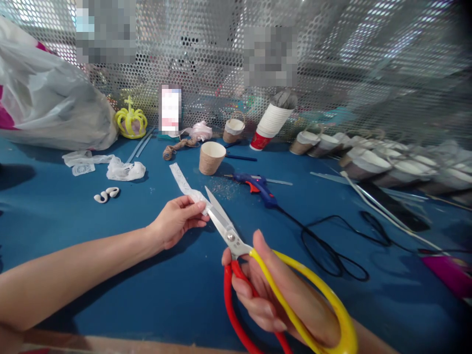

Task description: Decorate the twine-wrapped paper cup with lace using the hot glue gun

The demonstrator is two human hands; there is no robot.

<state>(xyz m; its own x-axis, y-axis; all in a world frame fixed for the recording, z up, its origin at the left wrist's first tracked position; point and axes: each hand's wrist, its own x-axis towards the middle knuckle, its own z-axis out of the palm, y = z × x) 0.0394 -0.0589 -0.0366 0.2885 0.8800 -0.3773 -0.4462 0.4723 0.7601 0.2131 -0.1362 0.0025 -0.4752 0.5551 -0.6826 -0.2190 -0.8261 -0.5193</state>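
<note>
Between thumb and fingers, my left hand (pixel 180 219) pinches a strip of white lace ribbon (pixel 180 179), whose free end reaches away over the table. My right hand (pixel 265 285) grips large scissors (pixel 230 236) with one red and one yellow handle. Their blades are slightly apart, and the tips are at the lace beside my left fingertips. Whether the lace lies between the blades I cannot tell. Just beyond stands a paper cup wrapped in brown twine (pixel 212 158). To its right lies a blue glue gun (pixel 254 186) with a red trigger and a black cord.
More white lace (pixel 125 168) and white earbuds (pixel 106 194) lie at left, near a large plastic bag (pixel 51 93). A yellow crown ornament (pixel 131 120), twine (pixel 179 147) and stacked paper cups (pixel 271 125) stand at the back. Several wrapped cups (pixel 401 169) and a phone (pixel 394 206) are at right.
</note>
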